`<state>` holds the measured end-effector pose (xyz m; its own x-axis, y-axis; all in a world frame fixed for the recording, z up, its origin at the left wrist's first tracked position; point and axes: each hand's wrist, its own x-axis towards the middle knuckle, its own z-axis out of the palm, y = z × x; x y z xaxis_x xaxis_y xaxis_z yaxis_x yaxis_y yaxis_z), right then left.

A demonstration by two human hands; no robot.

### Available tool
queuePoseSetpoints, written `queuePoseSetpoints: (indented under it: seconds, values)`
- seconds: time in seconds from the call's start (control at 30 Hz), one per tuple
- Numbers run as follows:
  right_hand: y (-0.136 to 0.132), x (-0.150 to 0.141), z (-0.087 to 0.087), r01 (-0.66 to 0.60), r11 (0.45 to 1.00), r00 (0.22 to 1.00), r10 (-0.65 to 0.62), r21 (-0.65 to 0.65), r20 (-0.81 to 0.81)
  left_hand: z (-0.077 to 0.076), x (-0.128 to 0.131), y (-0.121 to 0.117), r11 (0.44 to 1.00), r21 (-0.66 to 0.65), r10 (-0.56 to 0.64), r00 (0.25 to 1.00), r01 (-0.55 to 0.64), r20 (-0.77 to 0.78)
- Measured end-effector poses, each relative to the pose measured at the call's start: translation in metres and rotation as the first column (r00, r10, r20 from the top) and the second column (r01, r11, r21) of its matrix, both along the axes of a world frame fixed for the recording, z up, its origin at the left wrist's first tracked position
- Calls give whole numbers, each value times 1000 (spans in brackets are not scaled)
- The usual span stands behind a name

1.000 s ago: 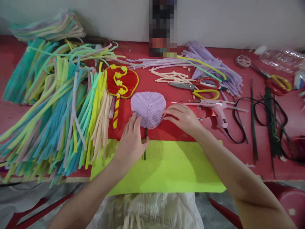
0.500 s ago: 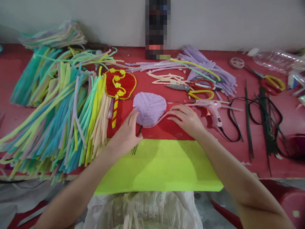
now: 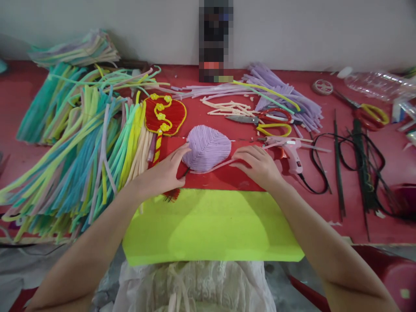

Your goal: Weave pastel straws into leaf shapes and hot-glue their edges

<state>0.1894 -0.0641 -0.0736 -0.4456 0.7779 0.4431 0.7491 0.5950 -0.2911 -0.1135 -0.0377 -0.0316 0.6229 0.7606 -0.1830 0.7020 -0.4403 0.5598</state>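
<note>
Head view: left hand (image 3: 164, 170), thumb and fingers apart, touches lilac panel (image 3: 208, 147), apparently for bracing; right hand (image 3: 258, 165) clamps fingers on lilac strip (image 3: 218, 166), seemingly for tension.

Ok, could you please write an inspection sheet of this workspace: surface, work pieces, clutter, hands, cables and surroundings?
Surface: red table, yellow-green sheet at its front edge.
Work pieces: ribbed lilac panel; lilac strip along its lower edge.
Clutter: coloured fuzzy stems and red fan at left; scissors and pink glue gun at right.
Hands: left hand at the panel's left edge; right hand holding the strip.
Cables: black cord from the glue gun, looping on the table.
Surroundings: pale wall behind.
</note>
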Motion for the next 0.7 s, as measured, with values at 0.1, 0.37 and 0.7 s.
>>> queuePoseSetpoints:
  seconds: [0.1, 0.37, 0.7]
  values:
    - [-2, 5, 1, 4, 1000, 1000, -4, -18, -4, 1, -1, 3, 1000, 1, -19, 1000, 19, 20]
    - [-4, 7, 3, -10, 1000, 1000, 10, -10, 3, 1, 2, -3, 1000, -6, -22, 999, 22, -26]
    - [-15, 8, 0, -49, 998, 999, 50, -37, 15, 4, -3, 21, 978, -72, -198, 979, 195, -40]
